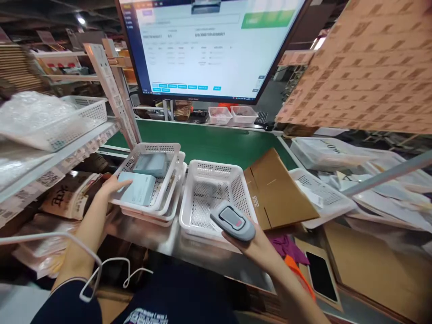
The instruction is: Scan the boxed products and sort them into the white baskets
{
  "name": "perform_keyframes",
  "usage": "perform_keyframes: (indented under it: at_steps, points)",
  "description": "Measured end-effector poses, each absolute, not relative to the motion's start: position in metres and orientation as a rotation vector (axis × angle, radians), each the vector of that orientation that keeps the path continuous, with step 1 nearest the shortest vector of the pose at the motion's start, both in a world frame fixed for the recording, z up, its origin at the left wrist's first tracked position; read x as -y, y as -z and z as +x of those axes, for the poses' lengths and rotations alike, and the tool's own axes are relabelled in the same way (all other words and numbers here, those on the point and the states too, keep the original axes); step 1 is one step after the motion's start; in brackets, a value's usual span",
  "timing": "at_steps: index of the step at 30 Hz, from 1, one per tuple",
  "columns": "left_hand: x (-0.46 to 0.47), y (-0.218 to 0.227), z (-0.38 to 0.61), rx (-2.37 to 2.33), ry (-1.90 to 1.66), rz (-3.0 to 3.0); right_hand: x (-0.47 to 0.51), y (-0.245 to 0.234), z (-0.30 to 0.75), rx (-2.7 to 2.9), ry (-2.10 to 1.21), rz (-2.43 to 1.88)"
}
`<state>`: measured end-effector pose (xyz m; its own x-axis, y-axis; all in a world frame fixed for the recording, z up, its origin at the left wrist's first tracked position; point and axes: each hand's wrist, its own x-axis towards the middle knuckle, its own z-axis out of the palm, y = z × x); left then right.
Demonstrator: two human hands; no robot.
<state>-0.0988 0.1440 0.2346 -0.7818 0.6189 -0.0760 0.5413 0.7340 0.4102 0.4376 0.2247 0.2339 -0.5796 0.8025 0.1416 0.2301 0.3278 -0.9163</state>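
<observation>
My right hand (248, 240) is closed round a grey handheld barcode scanner (232, 220), held over the front of a white plastic basket (221, 167) with perforated sides and nothing visible inside. At the left, my left hand (113, 185) grips the near-left rim of another white basket (165, 147). One finger stretches over a pale blue box (137, 189) in that basket; the other fingers are mostly hidden behind the rim. Behind this box lies a second, greyer-blue box (151, 164). The left basket sits on top of a stack of similar baskets.
A monitor (202, 58) hangs above a green conveyor belt (202, 139). An open cardboard box (280, 193) leans right of the middle basket. A phone (321, 275) lies at the right. White cable (67, 235) loops by my left arm. A metal shelf (67, 157) borders the left.
</observation>
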Motion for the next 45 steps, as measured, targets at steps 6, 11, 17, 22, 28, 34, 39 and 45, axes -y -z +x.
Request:
perform_keyframes:
  at_steps: [6, 11, 17, 22, 28, 34, 39, 45]
  points:
    - [-0.143, -0.245, -0.066, -2.962, -0.36, 1.037, -0.227, -0.257, 0.392, 2.242, -1.049, -0.654]
    - [-0.14, -0.267, -0.022, -3.264, -0.567, 1.406, -0.229, -0.265, 0.365, 2.393, -0.868, -0.701]
    - [-0.139, -0.309, 0.006, -3.269, -1.166, 1.684, -0.238, -0.291, 0.353, 2.489, -0.603, -0.866]
    - [-0.171, -0.33, 0.065, -3.125, -1.302, 1.73, -0.248, -0.299, 0.378, 2.324, -0.53, -0.893]
    - [-0.253, -0.32, 0.063, -2.846, -0.623, 1.583, -0.252, -0.278, 0.458, 2.02, -0.56, -0.907]
    - [-0.273, -0.277, -0.036, -2.583, -0.112, 1.745, -0.243, -0.241, 0.515, 1.878, -0.584, -1.138]
    - [-0.267, -0.241, -0.074, -2.418, 0.035, 1.875, -0.241, -0.236, 0.507, 1.881, -0.631, -1.14]
    - [-0.253, -0.258, -0.059, -2.561, -0.146, 2.282, -0.252, -0.277, 0.472, 2.04, -0.687, -0.972]
